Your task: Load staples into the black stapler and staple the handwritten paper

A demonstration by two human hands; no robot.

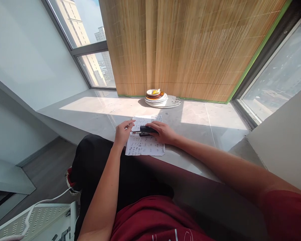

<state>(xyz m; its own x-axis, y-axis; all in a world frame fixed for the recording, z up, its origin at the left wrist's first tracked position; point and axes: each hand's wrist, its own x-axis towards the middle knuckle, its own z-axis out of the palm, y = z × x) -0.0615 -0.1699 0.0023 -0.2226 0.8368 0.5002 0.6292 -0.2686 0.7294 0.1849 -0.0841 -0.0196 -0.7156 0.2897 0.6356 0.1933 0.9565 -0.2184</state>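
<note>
On the sheet of handwritten paper (145,148) lies a black stapler (143,128), a silver metal strip (135,132) sticking out to its left between the upper and lower black parts. My right hand (163,132) wraps round the stapler's right end and presses it onto the paper. Just left of the strip is my left hand (123,133), its fingers bent and thumb and fingertips close together. Anything between those fingertips is too small to make out. Rows of dark writing cover the paper, which reaches the ledge's front edge.
The paper lies on a pale tiled window ledge (100,115). Toward the back, a stack of plates (155,97) stands partly on a flat round board (174,101), before a bamboo blind (180,50). A white perforated rack (40,217) and a white cable (46,201) are at lower left.
</note>
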